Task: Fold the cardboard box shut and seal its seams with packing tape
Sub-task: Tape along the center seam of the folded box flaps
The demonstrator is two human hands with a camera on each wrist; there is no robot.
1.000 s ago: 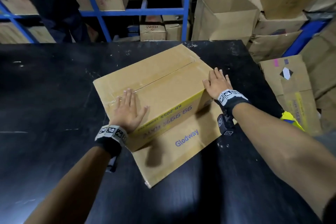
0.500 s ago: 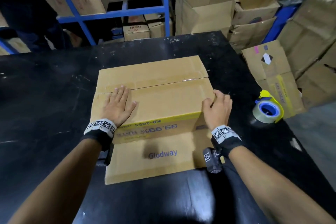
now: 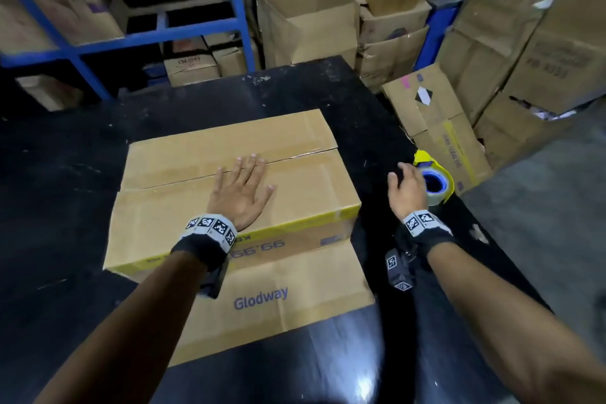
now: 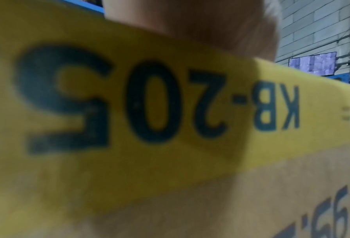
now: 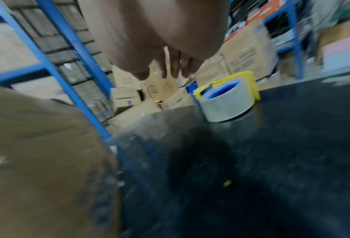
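A brown cardboard box (image 3: 183,207) with a yellow band lies on the black table (image 3: 65,207), its two top flaps folded shut along a middle seam. A bottom flap marked "Glodway" (image 3: 262,298) lies flat toward me. My left hand (image 3: 242,190) presses flat on the top flaps with straight, spread fingers. In the left wrist view only the box's yellow band (image 4: 170,104) and my palm show. My right hand (image 3: 405,188) hovers open just left of the tape roll (image 3: 437,187) in its yellow dispenser, apart from it. The roll (image 5: 227,104) stands below my fingers (image 5: 174,67).
The tape roll sits near the table's right edge. Past that edge, cartons (image 3: 436,128) lean on the floor, with stacked boxes (image 3: 541,52) behind. An open carton (image 3: 305,20) and blue shelving (image 3: 154,33) stand beyond the far edge.
My right hand has left the box's right corner and moved right, over to the tape roll. My left hand has slid from the left part of the top toward the middle seam.
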